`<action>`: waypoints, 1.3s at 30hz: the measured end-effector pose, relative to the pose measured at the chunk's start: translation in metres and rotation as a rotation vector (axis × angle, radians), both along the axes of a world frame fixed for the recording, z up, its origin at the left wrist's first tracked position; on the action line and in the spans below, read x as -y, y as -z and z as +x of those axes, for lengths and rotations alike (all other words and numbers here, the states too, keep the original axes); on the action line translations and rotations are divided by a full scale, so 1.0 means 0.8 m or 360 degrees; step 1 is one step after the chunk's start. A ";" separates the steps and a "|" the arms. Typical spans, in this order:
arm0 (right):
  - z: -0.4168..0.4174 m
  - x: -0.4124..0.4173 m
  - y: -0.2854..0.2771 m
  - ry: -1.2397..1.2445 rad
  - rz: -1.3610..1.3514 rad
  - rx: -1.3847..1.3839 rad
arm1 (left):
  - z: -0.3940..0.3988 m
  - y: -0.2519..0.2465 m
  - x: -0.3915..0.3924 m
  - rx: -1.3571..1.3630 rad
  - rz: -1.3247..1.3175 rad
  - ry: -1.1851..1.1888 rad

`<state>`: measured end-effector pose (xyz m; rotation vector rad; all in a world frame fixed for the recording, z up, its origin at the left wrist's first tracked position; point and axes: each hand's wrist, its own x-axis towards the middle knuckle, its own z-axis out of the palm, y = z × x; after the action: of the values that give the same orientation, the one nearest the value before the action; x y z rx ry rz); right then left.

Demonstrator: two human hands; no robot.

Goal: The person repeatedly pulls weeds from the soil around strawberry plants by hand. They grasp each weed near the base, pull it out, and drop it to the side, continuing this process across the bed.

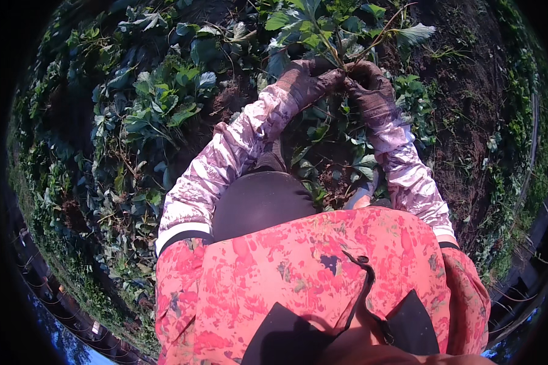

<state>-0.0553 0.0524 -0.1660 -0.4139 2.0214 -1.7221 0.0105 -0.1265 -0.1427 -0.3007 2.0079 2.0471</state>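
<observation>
My left hand (pixel 313 82), in a brown, soil-stained glove, grips the base of a leafy plant (pixel 326 39) at the top centre. Beside it my right hand (pixel 370 82), gloved alike, pinches the same stem base, and the fingertips of both hands meet there. Serrated green leaves and a reddish stalk spread above the fingers; the roots are hidden or too small to tell. Patterned sleeves cover both forearms. A bunch of similar leafy plants (pixel 164 98) lies on the ground to the left of my hands.
My dark-clad knee (pixel 262 200) is bent below my hands. Low leafy plants (pixel 360 164) grow between my arms. A strip of bare brown soil (pixel 466 105) runs along the right, with more greenery (pixel 520 137) past it. Dense foliage (pixel 128 182) covers the left side.
</observation>
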 end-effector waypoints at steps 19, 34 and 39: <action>0.036 0.016 -0.006 0.0381 -0.0535 0.0771 | 0.009 -0.017 -0.026 0.0502 0.0863 -0.0880; 0.087 -0.017 -0.050 0.0101 -0.0245 0.0266 | 0.020 -0.005 -0.020 0.0456 0.1050 -0.0936; 0.070 -0.093 -0.005 0.0375 -0.1124 0.0881 | 0.010 0.018 0.025 0.0230 0.1541 -0.1478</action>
<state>0.0005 0.1266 -0.1622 0.1049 1.0744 -2.3483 0.0186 -0.1462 -0.1571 -1.2410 0.5773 3.0697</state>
